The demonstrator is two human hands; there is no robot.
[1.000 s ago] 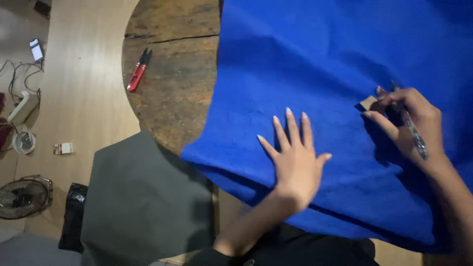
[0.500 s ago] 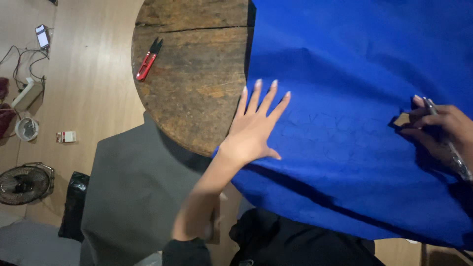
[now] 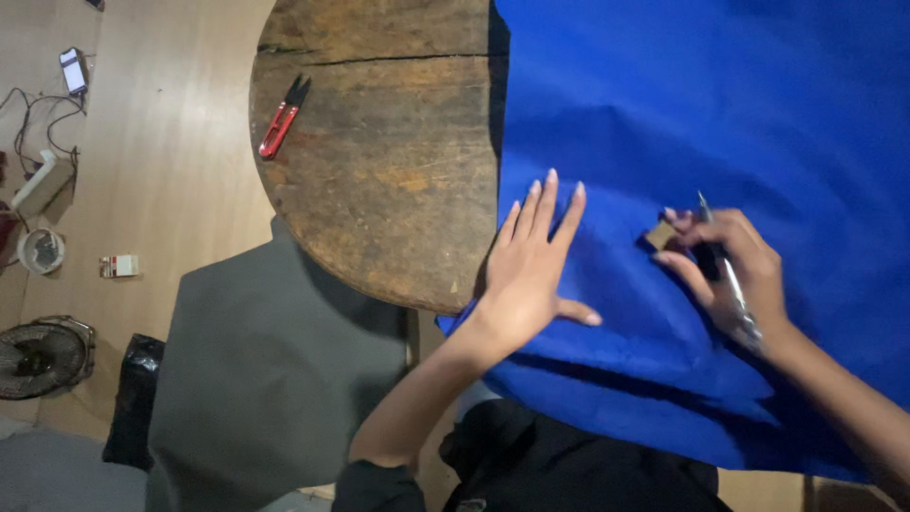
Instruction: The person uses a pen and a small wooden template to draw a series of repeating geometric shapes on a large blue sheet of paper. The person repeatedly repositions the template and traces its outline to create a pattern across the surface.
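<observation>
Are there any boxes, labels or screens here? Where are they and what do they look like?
Phone: on the floor, far left top, a small rectangle with a lit pale screen.
Small packet: on the floor left of the round wooden table, a flat rectangle, white with red.

The light is dim and warm, falling from above. The blue cloth (image 3: 701, 123) stays saturated but darkens toward the right and bottom edges. The left hand (image 3: 531, 275) throws a soft shadow on the cloth, and folds near the bottom hold deep shadow. The round wooden worktop (image 3: 379, 171) shows grain clearly, without glare. The floor (image 3: 161, 142) at left looks softer, slightly grainy.
</observation>
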